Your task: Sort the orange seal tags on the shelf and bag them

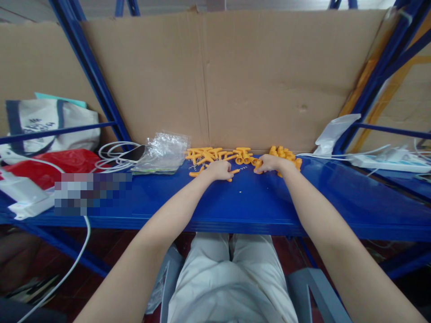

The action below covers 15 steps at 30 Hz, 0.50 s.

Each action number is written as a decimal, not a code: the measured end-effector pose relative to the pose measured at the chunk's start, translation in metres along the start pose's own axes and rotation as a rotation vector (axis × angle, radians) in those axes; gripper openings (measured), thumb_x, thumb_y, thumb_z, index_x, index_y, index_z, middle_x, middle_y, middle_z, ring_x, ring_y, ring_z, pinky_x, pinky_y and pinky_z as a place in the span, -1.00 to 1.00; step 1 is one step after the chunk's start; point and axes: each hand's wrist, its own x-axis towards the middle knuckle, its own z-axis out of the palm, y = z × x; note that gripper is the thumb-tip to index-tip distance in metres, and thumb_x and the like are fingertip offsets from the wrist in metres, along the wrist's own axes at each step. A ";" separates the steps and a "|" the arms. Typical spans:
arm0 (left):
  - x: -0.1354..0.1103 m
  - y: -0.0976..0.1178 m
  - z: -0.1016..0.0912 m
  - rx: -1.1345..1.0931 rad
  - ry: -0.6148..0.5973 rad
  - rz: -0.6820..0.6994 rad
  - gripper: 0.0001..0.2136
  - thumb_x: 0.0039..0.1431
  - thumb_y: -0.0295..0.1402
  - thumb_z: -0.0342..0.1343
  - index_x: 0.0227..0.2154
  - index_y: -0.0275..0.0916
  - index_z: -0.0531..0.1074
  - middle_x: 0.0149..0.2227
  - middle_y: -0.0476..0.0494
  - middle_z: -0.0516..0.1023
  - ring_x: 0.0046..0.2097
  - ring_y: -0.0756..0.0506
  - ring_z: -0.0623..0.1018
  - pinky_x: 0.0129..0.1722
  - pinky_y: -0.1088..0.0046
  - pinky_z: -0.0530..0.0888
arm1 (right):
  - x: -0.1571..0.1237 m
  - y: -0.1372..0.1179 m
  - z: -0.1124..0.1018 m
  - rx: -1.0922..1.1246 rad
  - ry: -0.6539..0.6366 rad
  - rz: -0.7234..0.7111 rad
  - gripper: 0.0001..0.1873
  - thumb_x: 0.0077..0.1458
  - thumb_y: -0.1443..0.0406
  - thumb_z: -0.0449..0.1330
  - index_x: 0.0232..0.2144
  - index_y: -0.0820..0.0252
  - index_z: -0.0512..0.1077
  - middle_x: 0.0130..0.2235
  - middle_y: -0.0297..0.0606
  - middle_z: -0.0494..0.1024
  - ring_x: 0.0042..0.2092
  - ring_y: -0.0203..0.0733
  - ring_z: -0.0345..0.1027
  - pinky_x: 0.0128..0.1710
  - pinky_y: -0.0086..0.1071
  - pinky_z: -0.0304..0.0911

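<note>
My left hand (219,170) is closed around the orange handle of a corkscrew (236,171), whose metal spiral points right. My right hand (269,163) grips an orange bell-shaped piece (258,167), facing the spiral tip with a gap between. Behind my left hand lies a pile of orange T-shaped handles (205,154) with metal spirals. Several orange pieces with round open ends (243,160) stand between my hands toward the back. More orange pieces (284,152) are grouped behind and beside my right hand, which partly hides them.
Clear plastic bags (164,150) are stacked left of the orange pile. Farther left lie white cables (114,150), a red bag (57,166) and a power strip (30,206). A cardboard sheet (252,80) stands behind the blue shelf (242,211). Another power strip (393,161) is at right.
</note>
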 end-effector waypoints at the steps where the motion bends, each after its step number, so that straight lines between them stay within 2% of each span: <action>1: 0.000 0.000 -0.001 -0.001 -0.012 -0.001 -0.68 0.21 -0.14 0.04 -0.29 -0.24 0.60 -0.22 -0.20 0.68 -0.15 -0.19 0.61 -0.28 0.42 0.40 | 0.000 -0.002 0.000 -0.038 0.030 0.001 -0.77 -0.14 0.30 0.43 -0.57 0.15 0.42 -0.45 -0.16 0.56 -0.15 0.19 0.52 -0.11 -0.01 0.39; 6: -0.002 0.001 -0.004 -0.036 -0.027 -0.016 -0.80 0.11 -0.28 0.13 -0.30 -0.23 0.59 -0.29 -0.13 0.67 -0.24 -0.14 0.59 -0.32 0.45 0.36 | -0.006 -0.013 -0.002 -0.201 0.161 0.009 -0.83 -0.09 0.37 0.37 -0.40 0.15 0.46 -0.21 -0.08 0.62 -0.08 0.13 0.51 -0.07 -0.15 0.37; 10: -0.002 0.002 -0.003 -0.111 -0.022 -0.012 -0.83 0.11 -0.32 0.13 -0.34 -0.26 0.58 -0.33 -0.11 0.66 -0.31 -0.11 0.56 -0.36 0.45 0.33 | -0.009 -0.017 -0.003 -0.289 0.198 -0.011 -0.75 -0.03 0.47 0.26 -0.25 0.15 0.50 -0.09 -0.06 0.62 -0.01 0.07 0.49 -0.04 -0.24 0.34; 15: 0.001 0.001 0.001 -0.138 0.024 -0.019 -0.83 0.12 -0.31 0.13 -0.36 -0.27 0.58 -0.34 -0.12 0.65 -0.33 -0.10 0.54 -0.37 0.45 0.31 | -0.007 -0.018 -0.001 -0.366 0.217 -0.059 -0.70 0.04 0.51 0.18 -0.20 0.13 0.53 0.00 -0.08 0.61 0.08 0.04 0.45 0.03 -0.22 0.30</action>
